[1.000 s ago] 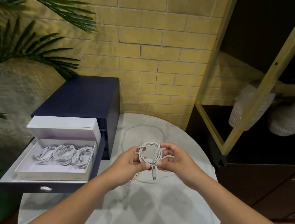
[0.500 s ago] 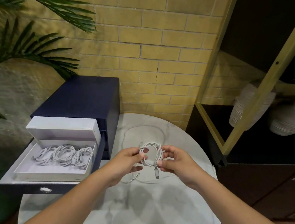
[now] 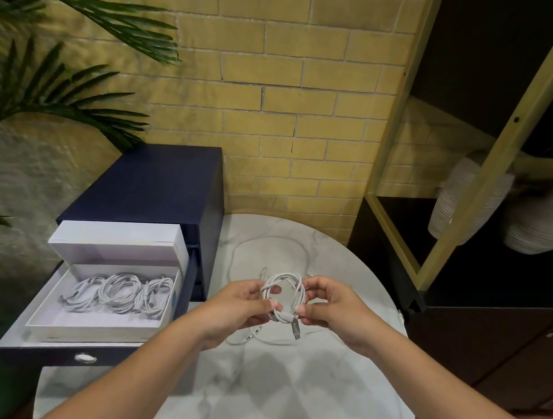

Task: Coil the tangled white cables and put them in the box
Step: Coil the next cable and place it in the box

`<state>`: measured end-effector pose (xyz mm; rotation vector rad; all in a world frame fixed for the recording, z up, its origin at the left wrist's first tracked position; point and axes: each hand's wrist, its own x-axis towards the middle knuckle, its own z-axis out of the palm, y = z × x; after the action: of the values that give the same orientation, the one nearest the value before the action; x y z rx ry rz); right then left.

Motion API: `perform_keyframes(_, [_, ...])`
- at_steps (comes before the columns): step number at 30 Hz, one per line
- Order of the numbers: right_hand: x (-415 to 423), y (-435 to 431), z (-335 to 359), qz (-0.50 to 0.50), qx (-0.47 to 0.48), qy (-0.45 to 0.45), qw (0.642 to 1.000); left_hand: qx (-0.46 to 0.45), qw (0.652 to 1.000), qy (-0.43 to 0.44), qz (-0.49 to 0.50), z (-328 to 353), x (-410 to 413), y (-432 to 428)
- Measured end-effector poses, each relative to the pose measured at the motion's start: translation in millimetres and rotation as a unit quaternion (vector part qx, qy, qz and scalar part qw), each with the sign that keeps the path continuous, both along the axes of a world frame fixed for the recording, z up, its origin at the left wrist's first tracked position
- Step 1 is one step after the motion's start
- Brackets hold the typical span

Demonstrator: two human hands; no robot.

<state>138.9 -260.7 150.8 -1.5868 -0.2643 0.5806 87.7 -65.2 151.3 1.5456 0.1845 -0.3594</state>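
Both hands hold a small coil of white cable point(image 3: 285, 288) just above the round marble table point(image 3: 281, 399). My left hand point(image 3: 240, 306) pinches its left side and my right hand point(image 3: 329, 310) pinches its right side, a USB plug dangling below. Another white cable point(image 3: 240, 246) lies loose on the table behind and under the coil. The open white box point(image 3: 96, 325) sits in a pulled-out drawer at the left, holding three coiled white cables point(image 3: 121, 291).
The dark blue drawer cabinet point(image 3: 153, 188) stands left of the table against a yellow brick wall. Palm leaves point(image 3: 49, 11) hang at the left. A dark shelf unit with two ribbed white vases point(image 3: 538, 225) stands at the right.
The hands have turned the coil slightly and shifted their pinch on it; the dangling plug has swung a little to the right. The box and the loose cable have not moved.
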Motion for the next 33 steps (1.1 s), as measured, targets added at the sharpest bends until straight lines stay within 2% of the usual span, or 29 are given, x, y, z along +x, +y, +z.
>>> perform_keyframes(6, [3.0, 0.5, 2.1, 0.063, -0.048, -0.043, 0.996, 0.018, 0.996, -0.014, -0.091, 4.0, -5.7, -10.4])
perform_keyframes(11, [3.2, 2.7, 12.8, 0.088, -0.084, -0.086, 0.989, 0.046, 0.998, 0.005, -0.047, 3.8, -2.2, -13.6])
perform_keyframes(13, [3.6, 4.3, 12.7, 0.079, -0.066, -0.072, 0.992, 0.052, 0.998, -0.005, -0.021, 3.4, -1.3, -12.9])
perform_keyframes(16, [5.5, 3.0, 9.5, 0.071, -0.043, 0.002, 0.997, 0.096, 0.995, -0.042, -0.003, 3.9, -3.2, -9.8])
perform_keyframes(19, [7.0, -2.1, 10.4, 0.14, -0.054, 0.043, 0.988, 0.104, 0.993, -0.058, 0.011, 3.3, -6.1, -11.2])
perform_keyframes(22, [5.3, -2.9, 13.4, 0.213, -0.122, -0.023, 0.969, 0.116, 0.991, -0.063, 0.009, 1.4, -9.0, -12.3])
perform_keyframes(27, [0.6, 1.8, 15.1, 0.193, -0.206, -0.167, 0.945, 0.083, 0.994, -0.065, 0.011, 3.3, -13.3, -16.2])
perform_keyframes(31, [-1.2, 7.5, 19.5, 0.164, -0.282, -0.319, 0.89, -0.037, 0.999, 0.037, 0.008, 9.4, -16.3, -17.1])
perform_keyframes(33, [-1.7, 7.9, 18.5, 0.151, -0.304, -0.377, 0.862, -0.033, 0.997, 0.069, 0.01, 8.6, -15.7, -16.6])
